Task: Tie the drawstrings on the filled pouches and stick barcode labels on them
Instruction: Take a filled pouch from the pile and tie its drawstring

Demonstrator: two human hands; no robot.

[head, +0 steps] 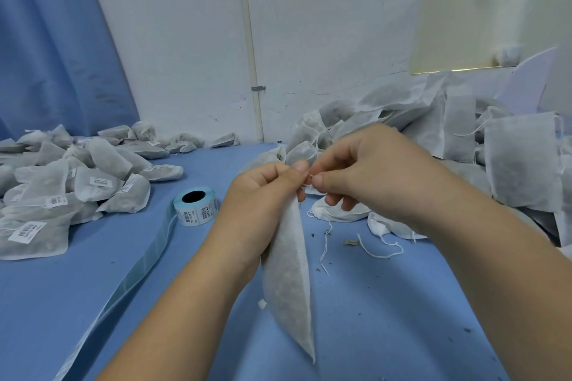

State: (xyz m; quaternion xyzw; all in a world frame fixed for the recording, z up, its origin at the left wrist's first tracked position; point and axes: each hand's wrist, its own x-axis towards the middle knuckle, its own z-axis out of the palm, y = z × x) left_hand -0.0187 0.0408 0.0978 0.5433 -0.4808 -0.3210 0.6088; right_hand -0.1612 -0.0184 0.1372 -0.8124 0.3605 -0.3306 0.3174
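A filled white pouch [289,281] hangs in front of me above the blue table [387,303]. My left hand [260,195] grips its gathered neck. Just to the right, my right hand [365,173] pinches the pouch's thin white drawstring [308,182] between thumb and forefinger, close against the left fingertips. A roll of barcode labels [195,207] stands on the table left of my left hand, its blue backing strip [133,272] trailing toward the front edge. The knot itself is hidden by my fingers.
Several labelled pouches [62,192] lie heaped at the left. A bigger heap of unlabelled filled pouches [464,139] fills the back right. Loose pouches with trailing strings [380,226] and herb crumbs lie under my right hand. A white wall stands behind, a blue curtain at the left.
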